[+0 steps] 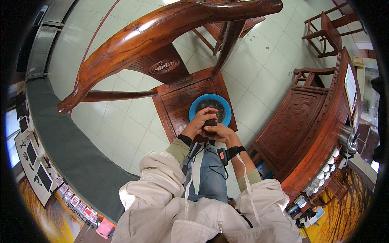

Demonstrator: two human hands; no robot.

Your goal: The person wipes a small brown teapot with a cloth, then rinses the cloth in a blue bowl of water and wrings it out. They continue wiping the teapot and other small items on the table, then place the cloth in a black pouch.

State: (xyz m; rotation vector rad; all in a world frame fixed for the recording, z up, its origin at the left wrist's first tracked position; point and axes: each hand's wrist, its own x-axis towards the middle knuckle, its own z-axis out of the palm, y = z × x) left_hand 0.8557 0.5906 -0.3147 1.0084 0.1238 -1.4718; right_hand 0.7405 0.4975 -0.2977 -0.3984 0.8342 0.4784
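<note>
A dark brown, wet-looking lump [210, 125] is held between my two hands; whether it is a bunched cloth cannot be made out. My left hand [198, 122] curls its fingers over the top of it. From the lower right, my right hand [221, 132] grips its near end with the thumb across it. Both hands are over the near part of a round blue basin [229, 116], which holds dark, murky water [219, 107]. The basin rests on the reddish-brown wooden seat [172, 101] of a chair in front of me.
The chair's curved armrest [133, 38] arches across the upper left. At the right stands a carved wooden tea table [296, 109] with white cups [326, 168] along its edge. A long dark grey bench [69, 137] runs down the left. Pale floor tiles [259, 60] lie between.
</note>
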